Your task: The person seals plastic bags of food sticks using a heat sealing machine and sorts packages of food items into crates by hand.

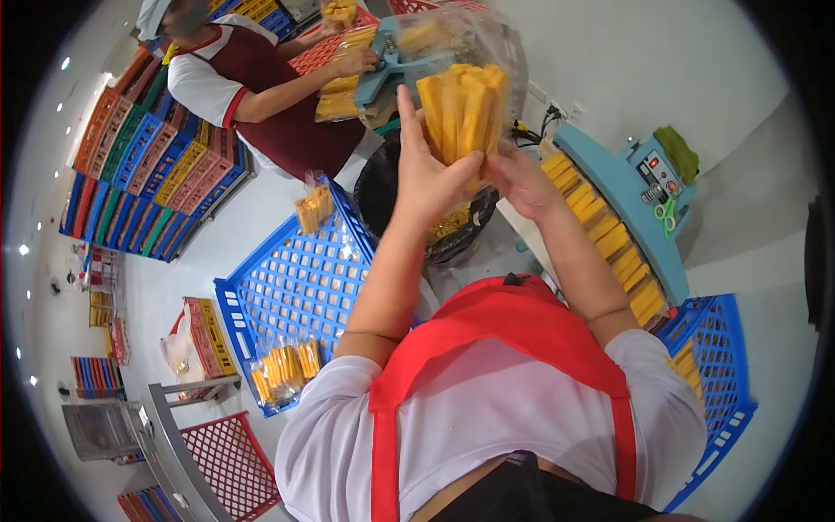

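Yellow sticks in a clear plastic bag [465, 109] are held up in front of me, above a round black bin [383, 187]. My left hand [430, 174] supports the bag from its left and lower side, with the index finger pointing up. On the bag's lower right, my right hand [522, 178] has its fingers against the plastic; some fingertips are hidden behind it. Yellow scraps lie in the bin. To the right, a row of yellow stick packs [600, 230] lies along a light-blue sealing machine [631, 200].
A co-worker [296, 96] handles packs at another light-blue machine [383, 74], upper left. A blue crate [296, 274] holding bagged sticks stands left. Another blue crate [726, 374] is at the right. Stacked coloured crates [156, 165] stand far left. Green scissors [665, 213] hang on the right machine.
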Demonstrator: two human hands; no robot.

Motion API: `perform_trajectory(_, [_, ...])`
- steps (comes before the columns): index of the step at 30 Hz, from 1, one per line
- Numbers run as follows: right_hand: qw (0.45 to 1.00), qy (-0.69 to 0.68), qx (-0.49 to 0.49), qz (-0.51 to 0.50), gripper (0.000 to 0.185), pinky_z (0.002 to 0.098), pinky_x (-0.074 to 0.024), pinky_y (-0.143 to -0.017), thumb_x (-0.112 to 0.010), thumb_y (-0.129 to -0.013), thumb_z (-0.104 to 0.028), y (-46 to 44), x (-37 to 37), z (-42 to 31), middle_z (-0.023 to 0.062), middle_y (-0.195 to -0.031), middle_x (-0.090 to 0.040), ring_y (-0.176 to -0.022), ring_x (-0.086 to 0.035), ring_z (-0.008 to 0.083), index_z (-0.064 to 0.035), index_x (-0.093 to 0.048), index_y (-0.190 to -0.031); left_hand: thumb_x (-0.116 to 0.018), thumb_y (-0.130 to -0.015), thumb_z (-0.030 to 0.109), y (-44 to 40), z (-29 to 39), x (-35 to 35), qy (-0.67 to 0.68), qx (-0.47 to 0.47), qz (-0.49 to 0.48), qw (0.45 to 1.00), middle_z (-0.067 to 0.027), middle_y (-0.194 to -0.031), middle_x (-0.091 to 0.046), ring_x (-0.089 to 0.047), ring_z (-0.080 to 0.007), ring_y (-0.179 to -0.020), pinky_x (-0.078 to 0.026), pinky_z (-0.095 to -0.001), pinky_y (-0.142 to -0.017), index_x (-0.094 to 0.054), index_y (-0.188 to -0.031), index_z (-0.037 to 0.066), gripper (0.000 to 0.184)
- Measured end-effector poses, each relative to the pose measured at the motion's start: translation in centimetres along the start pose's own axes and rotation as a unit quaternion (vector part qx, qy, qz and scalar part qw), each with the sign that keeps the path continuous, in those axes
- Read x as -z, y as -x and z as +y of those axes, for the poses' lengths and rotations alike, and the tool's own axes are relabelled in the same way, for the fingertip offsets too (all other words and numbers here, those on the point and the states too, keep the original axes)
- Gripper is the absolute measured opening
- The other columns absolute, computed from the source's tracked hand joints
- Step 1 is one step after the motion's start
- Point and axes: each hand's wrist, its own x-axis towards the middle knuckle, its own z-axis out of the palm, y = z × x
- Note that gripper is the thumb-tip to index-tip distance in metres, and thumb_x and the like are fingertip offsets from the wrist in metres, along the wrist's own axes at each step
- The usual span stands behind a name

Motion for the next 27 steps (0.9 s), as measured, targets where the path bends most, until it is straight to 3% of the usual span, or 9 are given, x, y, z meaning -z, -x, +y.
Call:
perform_trajectory(2, [0.975, 0.211, 0.038, -0.053, 0.057, 0.0345, -0.0426, -0.083, -0.062, -0.073, -0.012, 0.4, 0.4, -1.4, 0.0065, -0.114, -0.047, -0.104, -0.047, 0.0175, -0.0085, -0.035, -0.122, -0.064, -0.06, 0.005, -0.7, 1.1, 0.9, 0.021, 0.006, -0.08, 0.997, -0.0163, -0.113, -0.041, -0.046, -0.0235, -0.102, -0.038, -0.0303, -0.085, 0.003, -0.132, 0.002, 0.098])
perform_trajectory(5, [0.993, 0.103, -0.003, -0.049, 0.063, 0.035, -0.0426, -0.084, -0.065, -0.068, -0.005, 1.0, 0.5, -2.4, 0.0075, -0.114, -0.047, -0.104, -0.047, 0.0184, -0.0078, -0.034, -0.122, -0.064, -0.058, 0.006, -1.3, 1.8, 1.1, 0.0, 0.007, -0.188, 0.982, -0.0154, -0.113, -0.045, -0.046, -0.0229, -0.102, -0.035, -0.03, -0.088, -0.015, -0.131, 0.001, 0.088])
perform_trajectory(11, [0.997, 0.026, 0.077, -0.01, 0.057, 0.0366, -0.0452, -0.081, -0.063, -0.071, -0.004, 0.4, 0.5, -2.2, 0.0074, -0.112, -0.048, -0.102, -0.049, 0.0222, -0.0073, -0.034, -0.121, -0.066, -0.06, 0.015, -0.8, 1.0, 1.3, -0.172, -0.156, -0.069, 0.97, -0.0176, -0.128, -0.03, -0.031, -0.0257, -0.118, -0.027, -0.0361, -0.095, -0.016, -0.131, 0.004, 0.088])
perform_trajectory(13, [0.994, 0.01, 0.111, -0.009, 0.055, 0.0365, -0.0463, -0.079, -0.061, -0.072, -0.004, -0.2, 0.2, -2.3, 0.0073, -0.111, -0.048, -0.101, -0.05, 0.0222, -0.0073, -0.035, -0.12, -0.065, -0.066, 0.019, 0.4, -0.7, 0.6, 0.224, -0.014, 0.127, 0.966, -0.0153, -0.133, -0.02, -0.025, -0.0269, -0.12, -0.026, -0.0385, -0.096, -0.005, -0.133, 0.009, 0.09])
perform_trajectory(14, [0.99, -0.001, 0.143, -0.013, 0.053, 0.0371, -0.0467, -0.078, -0.06, -0.073, -0.004, -0.5, -0.2, -2.4, 0.007, -0.11, -0.048, -0.1, -0.05, 0.0219, -0.0073, -0.035, -0.12, -0.061, -0.071, 0.017, 1.0, -3.8, 0.7, 0.377, -0.014, 0.087, 0.922, -0.0135, -0.135, -0.013, -0.023, -0.0275, -0.121, -0.026, -0.0404, -0.095, 0.004, -0.133, 0.012, 0.09])
perform_trajectory(15, [0.985, -0.013, 0.173, -0.014, 0.051, 0.0378, -0.0471, -0.077, -0.059, -0.074, -0.004, -0.7, -0.5, -2.2, 0.0067, -0.109, -0.049, -0.1, -0.05, 0.0215, -0.0073, -0.036, -0.119, -0.06, -0.072, 0.016, 1.4, -4.2, -0.4, 0.417, 0.072, 0.097, 0.901, -0.0126, -0.135, -0.012, -0.021, -0.027, -0.122, -0.028, -0.0414, -0.094, 0.005, -0.133, 0.014, 0.088])
perform_trajectory(19, [0.985, 0.03, 0.169, 0.019, 0.049, 0.0397, -0.0414, -0.084, -0.061, -0.074, -0.008, -1.6, -1.6, -0.2, 0.0058, -0.112, -0.048, -0.104, -0.047, 0.0221, -0.0078, -0.037, -0.118, -0.063, -0.073, 0.025, 1.8, -4.6, -2.7, 0.447, 0.01, 0.021, 0.894, -0.01, -0.13, -0.023, -0.03, -0.0254, -0.118, -0.036, -0.0437, -0.088, -0.013, -0.13, 0.016, 0.076])
perform_trajectory(25, [0.989, 0.094, 0.11, -0.039, 0.06, 0.0365, -0.0391, -0.086, -0.06, -0.075, -0.011, 0.3, -1.0, -0.6, 0.0091, -0.121, -0.041, -0.109, -0.042, 0.0212, -0.0076, -0.028, -0.126, -0.056, -0.075, 0.005, -0.3, -5.9, 1.5, 0.53, -0.004, 0.033, 0.847, -0.0119, -0.12, -0.039, -0.04, -0.0254, -0.111, -0.037, -0.0382, -0.091, -0.022, -0.127, 0.007, 0.063])
perform_trajectory(27, [0.977, -0.016, 0.208, -0.038, 0.057, 0.0312, -0.0302, -0.093, -0.059, -0.074, -0.003, 1.2, -0.9, -2.6, 0.007, -0.119, -0.042, -0.107, -0.041, 0.0175, -0.0057, -0.032, -0.124, -0.054, -0.077, 0.006, -0.7, -6.3, 2.5, 0.51, -0.003, 0.06, 0.858, -0.013, -0.117, -0.041, -0.043, -0.025, -0.109, -0.038, -0.0371, -0.09, -0.025, -0.126, 0.006, 0.057])
